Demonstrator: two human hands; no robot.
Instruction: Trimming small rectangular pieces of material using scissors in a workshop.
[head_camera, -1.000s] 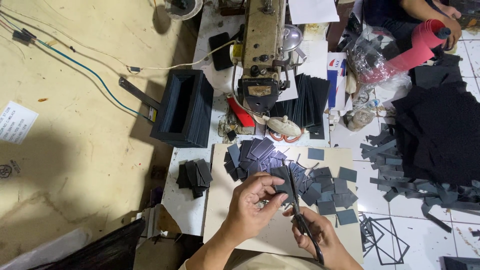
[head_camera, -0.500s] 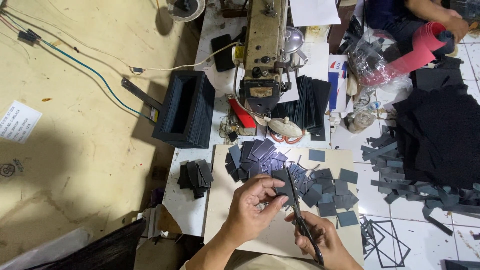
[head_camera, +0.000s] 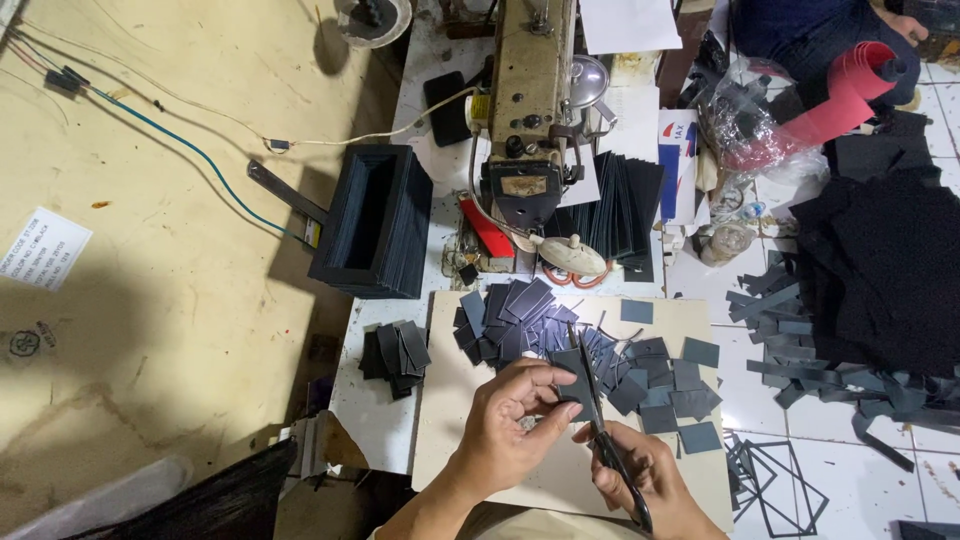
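My left hand (head_camera: 513, 422) pinches a small dark rectangular piece (head_camera: 572, 368) over a beige board (head_camera: 455, 420). In my right hand (head_camera: 640, 475) is a pair of black scissors (head_camera: 600, 420), its blades pointing up against the right edge of that piece. Just beyond the hands, several dark grey cut pieces (head_camera: 590, 345) lie in a loose heap on the board.
A sewing machine (head_camera: 530, 100) stands at the back of the white table. A black open box frame (head_camera: 368, 222) sits at its left, and a small stack of dark pieces (head_camera: 395, 352) lies below it. Black fabric and strips (head_camera: 880, 290) cover the tiled floor at right. Another person sits at the top right.
The hands, the piece and the scissors stay in nearly the same place; the view has shifted only slightly.
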